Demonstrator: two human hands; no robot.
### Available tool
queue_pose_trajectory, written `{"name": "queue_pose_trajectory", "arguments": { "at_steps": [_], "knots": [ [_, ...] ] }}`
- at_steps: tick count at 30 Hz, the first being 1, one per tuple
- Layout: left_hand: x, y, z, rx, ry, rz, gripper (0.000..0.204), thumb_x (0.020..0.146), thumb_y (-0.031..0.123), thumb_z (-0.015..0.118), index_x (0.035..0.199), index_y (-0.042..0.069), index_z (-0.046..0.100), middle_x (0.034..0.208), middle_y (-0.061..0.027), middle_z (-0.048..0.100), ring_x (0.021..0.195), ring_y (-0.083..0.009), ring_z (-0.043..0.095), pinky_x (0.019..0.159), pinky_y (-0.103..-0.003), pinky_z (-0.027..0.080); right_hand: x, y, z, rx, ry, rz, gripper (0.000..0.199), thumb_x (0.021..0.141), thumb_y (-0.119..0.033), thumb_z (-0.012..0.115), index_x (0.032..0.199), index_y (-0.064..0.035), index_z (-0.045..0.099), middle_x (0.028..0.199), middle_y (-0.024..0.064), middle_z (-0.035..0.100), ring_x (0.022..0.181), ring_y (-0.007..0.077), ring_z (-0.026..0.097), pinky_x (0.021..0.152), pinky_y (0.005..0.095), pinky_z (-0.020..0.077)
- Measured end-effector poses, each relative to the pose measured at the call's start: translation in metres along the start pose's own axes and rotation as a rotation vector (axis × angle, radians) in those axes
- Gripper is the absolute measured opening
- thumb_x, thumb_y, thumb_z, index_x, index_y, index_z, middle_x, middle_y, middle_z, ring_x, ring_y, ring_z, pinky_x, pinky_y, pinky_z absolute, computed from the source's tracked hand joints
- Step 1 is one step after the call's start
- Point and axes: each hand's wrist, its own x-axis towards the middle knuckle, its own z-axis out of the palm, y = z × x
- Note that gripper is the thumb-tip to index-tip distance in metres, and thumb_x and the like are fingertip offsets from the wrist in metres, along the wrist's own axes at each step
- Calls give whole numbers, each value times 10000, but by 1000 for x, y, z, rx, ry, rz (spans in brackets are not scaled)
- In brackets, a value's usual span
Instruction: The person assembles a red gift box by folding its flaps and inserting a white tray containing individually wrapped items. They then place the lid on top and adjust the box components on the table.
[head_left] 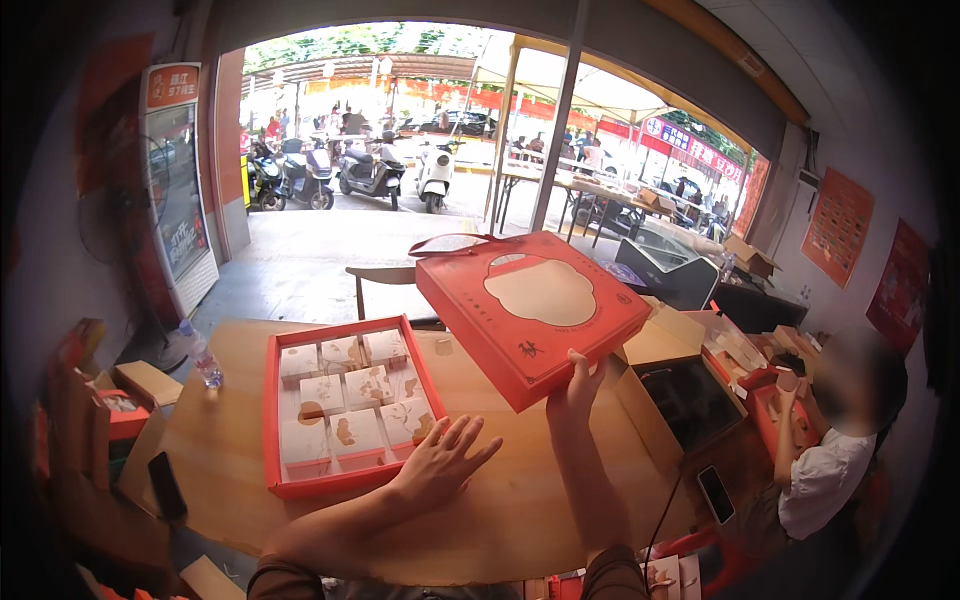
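A red gift box lid (460, 300) with a cream flower-shaped panel and a ribbon handle is held up, tilted, above the right part of the table. My right hand (577, 385) grips its near lower edge, thumb on top. On the wooden table lies the red box base (272, 400), holding several small white boxes (368, 386) with brown floral prints, with gaps between some of them. My left hand (448, 458), fingers spread and holding nothing, hovers by the base's near right corner.
A water bottle (205, 362) stands at the table's left, with a dark phone (167, 486) near its left edge. At right are an open cardboard box (690, 395), another phone (716, 494) and a co-worker (835, 460) handling a red box. A chair (385, 290) stands beyond the table.
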Motion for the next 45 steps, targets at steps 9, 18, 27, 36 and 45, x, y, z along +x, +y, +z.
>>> {"name": "queue_pose_trajectory", "arguments": {
  "at_steps": [9, 18, 27, 36, 45],
  "knots": [
    [-26, -81, 60, -141, -230, 12, 432, 926, 343, 750, 1280, 108, 674, 1161, -74, 741, 1181, -260, 666, 1059, -442, 498, -4, 10, -12, -194, 14, -58, 978, 932, -52, 709, 1711, -108, 121, 1609, 154, 385, 1418, 299, 471, 1171, 454, 462],
    [7, -74, 24, 14, 257, -74, 859, 816, 357, 878, 1581, 230, 507, 1588, -189, 459, 1468, -361, 472, 1212, -547, 415, -30, 29, -10, -430, 44, -95, 989, 921, -110, 732, 1699, -19, 129, 1627, 192, 358, 1443, 309, 434, 1217, 439, 385],
    [23, -53, 64, 133, 520, 86, 575, 1039, 278, 634, 1570, 424, 468, 1584, -137, 507, 1470, -297, 503, 1211, -537, 439, -55, 39, -5, -266, -89, -93, 906, 951, -48, 675, 1686, -74, 145, 1499, 155, 451, 1336, 254, 493, 1168, 424, 426],
    [30, -42, 37, 69, 751, 108, 450, 970, 264, 743, 1391, 347, 607, 1373, -103, 593, 1270, -292, 627, 1081, -532, 551, -97, 16, 24, -177, -123, 18, 881, 1009, -128, 619, 1700, -75, 75, 1540, 127, 432, 1397, 253, 454, 1201, 436, 393],
    [-7, -85, -68, -466, 773, 228, 359, 861, 130, 862, 1173, 135, 686, 1319, -206, 650, 1179, -370, 680, 1020, -554, 569, 26, -15, -26, -144, 20, -318, 777, 1029, -323, 621, 1657, -48, 256, 1594, 144, 433, 1462, 286, 454, 1197, 476, 408]
  ]
}}
